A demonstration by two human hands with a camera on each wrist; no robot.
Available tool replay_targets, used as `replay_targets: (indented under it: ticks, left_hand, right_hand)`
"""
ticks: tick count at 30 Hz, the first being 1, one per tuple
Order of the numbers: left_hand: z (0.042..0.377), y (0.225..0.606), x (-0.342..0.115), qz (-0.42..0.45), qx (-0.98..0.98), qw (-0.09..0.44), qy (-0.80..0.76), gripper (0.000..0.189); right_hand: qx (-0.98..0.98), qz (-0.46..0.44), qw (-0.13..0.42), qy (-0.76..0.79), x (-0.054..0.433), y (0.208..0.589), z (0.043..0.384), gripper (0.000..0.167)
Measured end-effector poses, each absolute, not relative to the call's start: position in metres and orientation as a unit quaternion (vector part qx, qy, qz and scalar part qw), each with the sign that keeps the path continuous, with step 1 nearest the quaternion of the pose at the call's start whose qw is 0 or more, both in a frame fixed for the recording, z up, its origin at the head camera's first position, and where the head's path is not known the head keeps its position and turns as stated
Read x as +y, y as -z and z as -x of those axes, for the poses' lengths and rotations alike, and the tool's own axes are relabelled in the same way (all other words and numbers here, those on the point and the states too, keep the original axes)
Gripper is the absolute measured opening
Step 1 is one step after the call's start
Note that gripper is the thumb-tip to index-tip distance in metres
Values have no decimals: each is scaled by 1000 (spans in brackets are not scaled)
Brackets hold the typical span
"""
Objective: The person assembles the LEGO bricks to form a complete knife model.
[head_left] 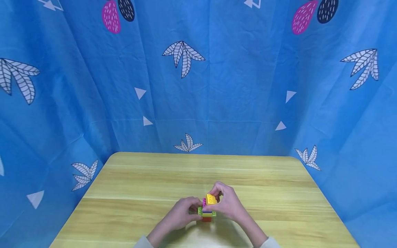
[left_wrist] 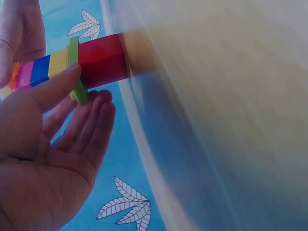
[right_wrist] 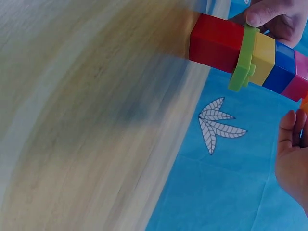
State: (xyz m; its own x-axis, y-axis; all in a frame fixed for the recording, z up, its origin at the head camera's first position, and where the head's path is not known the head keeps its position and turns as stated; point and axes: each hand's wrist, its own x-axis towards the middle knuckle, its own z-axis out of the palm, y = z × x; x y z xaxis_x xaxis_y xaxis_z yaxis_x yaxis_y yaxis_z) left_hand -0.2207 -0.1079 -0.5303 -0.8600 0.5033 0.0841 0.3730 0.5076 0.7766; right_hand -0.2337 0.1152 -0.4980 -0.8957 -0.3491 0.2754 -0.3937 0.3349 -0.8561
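Note:
A tower of toy building bricks stands on the table, its red brick at the bottom. Above that come a wider green brick, a yellow brick, a blue brick and a pink brick. My left hand pinches the green brick's end between thumb and fingers. At the tower's top, my right hand holds another yellow brick, studs showing. Only an orange-looking edge of it appears in the wrist views; whether it is seated on the pink brick I cannot tell.
The light wooden table spreads around both hands, with the tower near its front middle. Behind and at the sides hangs a blue curtain printed with leaves, triangles and drop shapes. Shadows of the hands fall on the tabletop.

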Motion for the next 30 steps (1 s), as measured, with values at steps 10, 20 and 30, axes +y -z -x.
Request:
replay_targets:
  ticks: [10, 20, 30]
  left_hand:
    - [218, 531, -107, -258, 863, 74, -429, 27]
    - [217, 533, -106, -260, 864, 69, -425, 28]
    - [219, 533, -105, -256, 863, 73, -429, 28]
  right_hand:
    - [-828, -247, 46, -501, 109, 497, 228, 46]
    - [-828, -263, 59, -493, 108, 499, 229, 44]
    - [-828, -277, 90, -479, 108, 500, 231, 46]
